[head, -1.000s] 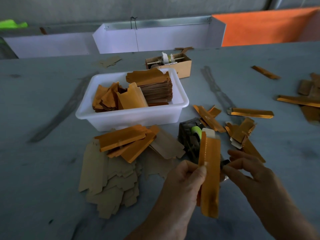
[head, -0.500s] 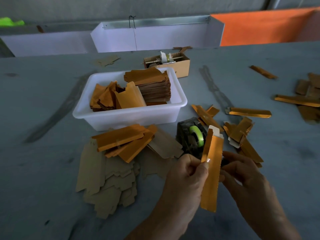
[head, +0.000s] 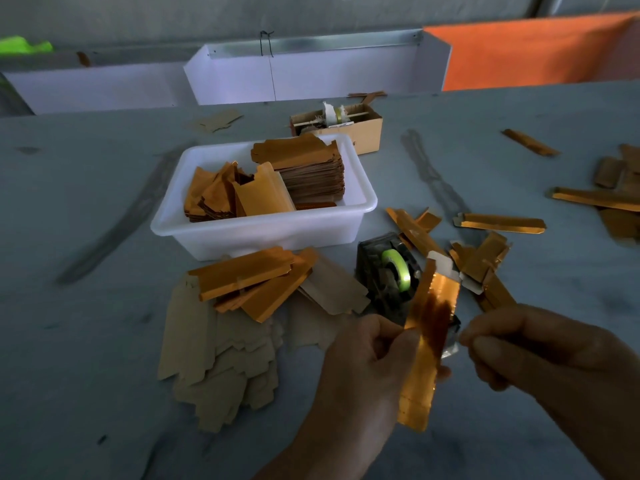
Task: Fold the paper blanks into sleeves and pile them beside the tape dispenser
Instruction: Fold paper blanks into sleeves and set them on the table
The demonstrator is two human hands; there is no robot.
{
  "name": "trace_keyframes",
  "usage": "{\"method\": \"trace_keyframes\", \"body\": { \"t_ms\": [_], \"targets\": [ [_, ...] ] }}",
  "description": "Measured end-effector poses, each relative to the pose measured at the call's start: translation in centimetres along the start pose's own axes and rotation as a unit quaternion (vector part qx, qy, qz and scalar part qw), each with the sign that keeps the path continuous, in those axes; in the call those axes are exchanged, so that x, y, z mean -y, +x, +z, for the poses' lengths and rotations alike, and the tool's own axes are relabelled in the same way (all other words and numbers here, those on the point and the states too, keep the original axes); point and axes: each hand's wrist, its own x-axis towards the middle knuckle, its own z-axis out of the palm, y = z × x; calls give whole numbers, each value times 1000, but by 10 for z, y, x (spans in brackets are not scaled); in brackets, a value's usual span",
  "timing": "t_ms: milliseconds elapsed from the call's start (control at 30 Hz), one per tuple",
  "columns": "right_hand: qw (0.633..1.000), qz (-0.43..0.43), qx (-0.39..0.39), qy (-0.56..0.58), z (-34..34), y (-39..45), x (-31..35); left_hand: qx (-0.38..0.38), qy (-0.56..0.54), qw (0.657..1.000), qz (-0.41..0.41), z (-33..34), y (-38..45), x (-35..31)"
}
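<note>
Many blanks remain unfolded, so the job looks well short of done. Across the grey table (head: 104, 341) the biggest stock is the white tub (head: 263, 233), holding a tall stack of blanks (head: 311, 174) plus loose orange pieces. In front of it a fan of flat tan blanks (head: 214, 358) lies spread out, with a few orange folded pieces (head: 252, 282) resting on top, just left of the tape dispenser (head: 388, 282). To the dispenser's right a loose scatter of finished sleeves (head: 485, 268) has gathered, more heap than tidy pile; others lie well apart at the far right edge.

One sleeve (head: 426, 341) is in progress, held upright in front of the dispenser. The left hand (head: 363, 368) has its fingers clamped on the sleeve's left edge. The right hand (head: 540, 348) has its fingers curled together at the tips just beside the sleeve's right edge; whether they pinch tape or anything else I cannot tell. By my reading, sealing and stacking this piece still lie ahead.
</note>
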Motion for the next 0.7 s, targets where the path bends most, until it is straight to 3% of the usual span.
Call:
{"method": "trace_keyframes", "body": {
  "t_ms": [133, 300, 433, 700],
  "targets": [
    [998, -43, 30, -30, 13, 8, 11, 15, -37, 999, -3, 1, -5, -2],
    [996, -23, 5, -82, 19, 7, 10, 44, -12, 999, 10, -3, -9, -4],
    [998, 16, -37, -57, 19, 8, 8, 78, -15, 997, -11, -5, -10, -5],
    [990, 49, -25, -128, 21, 10, 14, 107, 19, 994, 20, -9, -11, -5]
  ]
}}
